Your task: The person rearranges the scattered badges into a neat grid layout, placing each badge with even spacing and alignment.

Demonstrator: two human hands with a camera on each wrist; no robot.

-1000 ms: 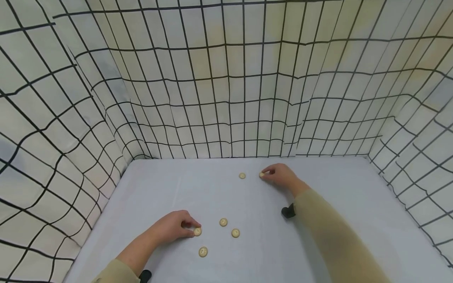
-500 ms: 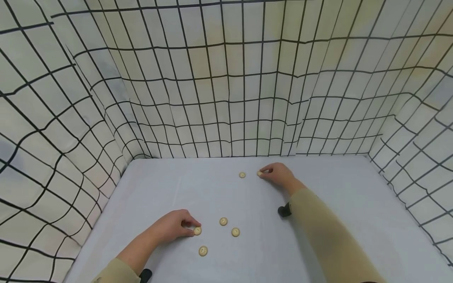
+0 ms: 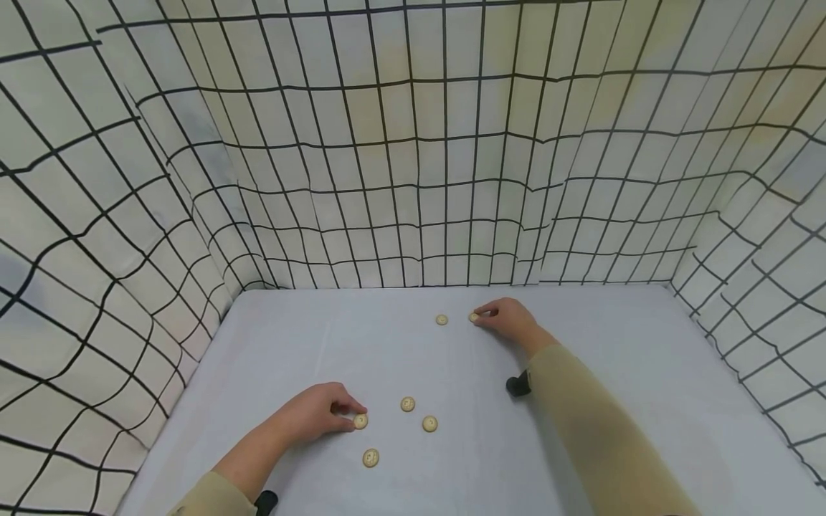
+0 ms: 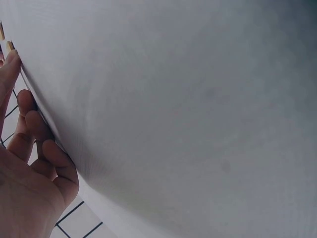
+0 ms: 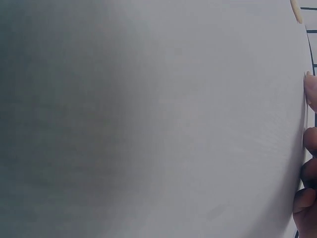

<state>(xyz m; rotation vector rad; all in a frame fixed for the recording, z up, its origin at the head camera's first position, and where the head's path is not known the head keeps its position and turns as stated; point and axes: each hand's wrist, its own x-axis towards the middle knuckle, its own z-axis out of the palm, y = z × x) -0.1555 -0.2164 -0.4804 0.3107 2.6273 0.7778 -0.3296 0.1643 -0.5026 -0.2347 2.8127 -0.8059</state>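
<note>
My left hand [image 3: 319,412] pinches the edge of a round, pale wooden disc [image 3: 361,421] between thumb and fingers at the table's near left. Small dark marks inside a ring show on its face. Farther back, my right hand [image 3: 510,319] has thumb and fingertips on a similar wooden disc [image 3: 474,317], partly covered by them. Just left of it lies another disc [image 3: 442,319]. In the left wrist view the other fingers [image 4: 39,126] curl loosely near the cloth. Only fingertips [image 5: 311,91] and part of the right hand enter the right wrist view's edge.
Three more wooden discs lie near the left hand: an upper disc [image 3: 408,404], a right disc [image 3: 429,423] and a near disc [image 3: 371,458]. White cloth covers the table [image 3: 548,459]. White walls with a black grid [image 3: 445,165] rise at the back and both sides.
My right hand has shifted slightly left with its disc, toward the disc lying beside it. My left hand and the other discs stay in place.
</note>
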